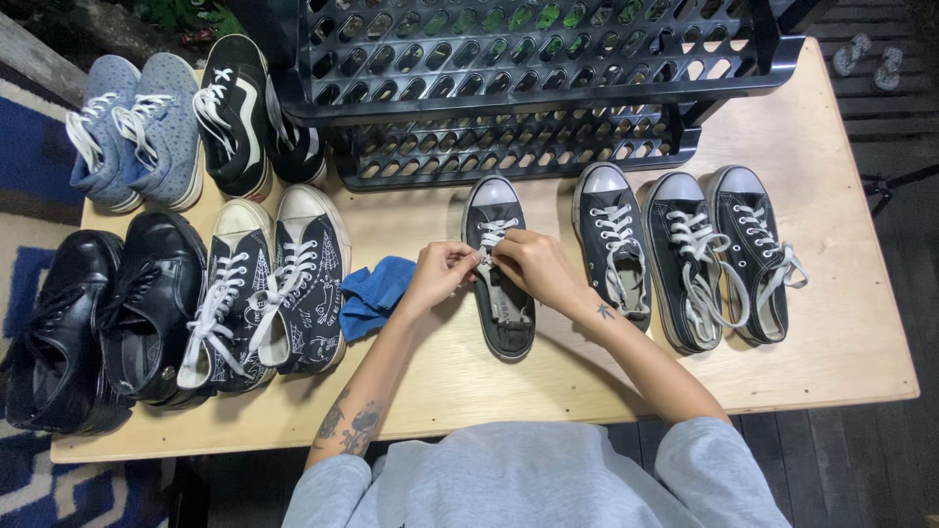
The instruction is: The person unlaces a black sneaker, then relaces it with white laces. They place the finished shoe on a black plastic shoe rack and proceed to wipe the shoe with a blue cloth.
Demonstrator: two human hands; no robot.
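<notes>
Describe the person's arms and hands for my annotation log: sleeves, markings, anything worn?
Both hands are bare: left hand, right hand. Short grey sleeves end above the elbows. The left forearm carries dark tattoos; a small dark tattoo sits near the right wrist.

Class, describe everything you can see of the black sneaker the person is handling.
The black sneaker is a low canvas-looking shoe with a white rubber toe cap, white sole edge and white laces. It lies flat on the wooden table, toe toward the black plastic rack. The left hand and right hand pinch its laces.
</notes>
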